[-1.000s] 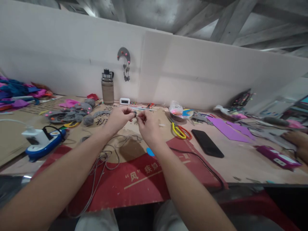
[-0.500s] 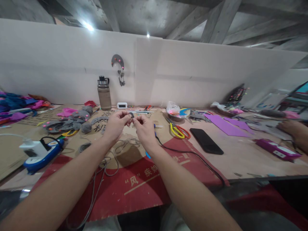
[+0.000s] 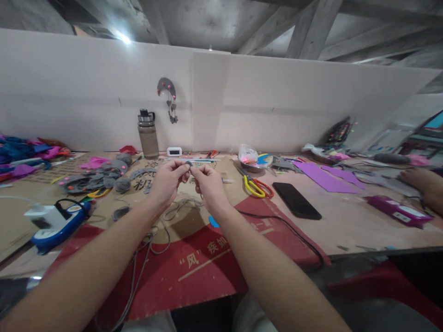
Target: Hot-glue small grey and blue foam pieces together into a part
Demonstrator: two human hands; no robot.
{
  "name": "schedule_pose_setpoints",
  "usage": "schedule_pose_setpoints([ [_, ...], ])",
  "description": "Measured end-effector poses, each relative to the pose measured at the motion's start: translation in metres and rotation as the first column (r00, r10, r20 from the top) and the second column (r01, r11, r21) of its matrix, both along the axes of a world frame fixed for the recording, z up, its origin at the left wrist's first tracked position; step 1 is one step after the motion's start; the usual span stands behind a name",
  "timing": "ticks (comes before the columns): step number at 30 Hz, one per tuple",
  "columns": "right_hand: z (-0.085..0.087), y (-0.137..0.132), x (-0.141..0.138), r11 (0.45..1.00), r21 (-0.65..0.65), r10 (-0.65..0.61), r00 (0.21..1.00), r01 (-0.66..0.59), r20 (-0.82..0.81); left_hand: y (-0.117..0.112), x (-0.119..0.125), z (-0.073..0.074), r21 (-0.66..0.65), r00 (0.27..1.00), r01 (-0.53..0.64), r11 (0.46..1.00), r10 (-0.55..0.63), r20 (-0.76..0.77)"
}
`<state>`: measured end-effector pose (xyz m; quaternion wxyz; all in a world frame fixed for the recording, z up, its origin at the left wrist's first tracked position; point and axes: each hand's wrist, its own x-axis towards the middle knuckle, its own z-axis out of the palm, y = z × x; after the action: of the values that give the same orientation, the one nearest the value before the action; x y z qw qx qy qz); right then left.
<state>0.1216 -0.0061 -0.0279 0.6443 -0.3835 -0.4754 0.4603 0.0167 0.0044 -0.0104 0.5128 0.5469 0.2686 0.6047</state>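
Head view: the left hand (image 3: 168, 183) and the right hand (image 3: 210, 185) meet over the middle of the bench (image 3: 363, 226), thumbs and forefingers pinched on a small grey piece (image 3: 188, 163) held between them, raised above a printed cardboard sheet (image 3: 211, 272); its exact shape is too small to tell. Loose grey yarn (image 3: 151, 249) trails across the sheet and over the bench's near edge. Left of the hands lie a grey yarn ball (image 3: 122, 186) and, towards the left edge, a blue-and-white power strip (image 3: 62, 235). Along the far edge stand a water bottle (image 3: 148, 140) and a small digital clock (image 3: 174, 151). To the right are yellow-and-orange-handled scissors (image 3: 248, 186), a black smartphone (image 3: 296, 201) and purple sheet material (image 3: 321, 177). Another person's hand (image 3: 417, 179) rests near the bench's right end.
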Motion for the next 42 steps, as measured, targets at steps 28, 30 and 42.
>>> schedule_pose_setpoints([
  [28, 0.007, -0.003, 0.015, 0.960, 0.193, -0.267, 0.870, 0.203, 0.414, -0.002, -0.007, 0.007, -0.165, 0.987, 0.099, 0.981, -0.118, -0.111],
  [30, 0.007, -0.005, 0.014, 0.957, 0.215, -0.271, 0.860, 0.194, 0.432, -0.001, -0.006, 0.007, -0.168, 0.988, 0.066, 0.984, -0.088, -0.127],
  [42, 0.005, -0.001, 0.011, 0.980, 0.153, -0.175, 0.906, 0.124, 0.385, 0.003, -0.006, 0.000, -0.108, 0.980, -0.077, 0.991, 0.055, -0.190],
])
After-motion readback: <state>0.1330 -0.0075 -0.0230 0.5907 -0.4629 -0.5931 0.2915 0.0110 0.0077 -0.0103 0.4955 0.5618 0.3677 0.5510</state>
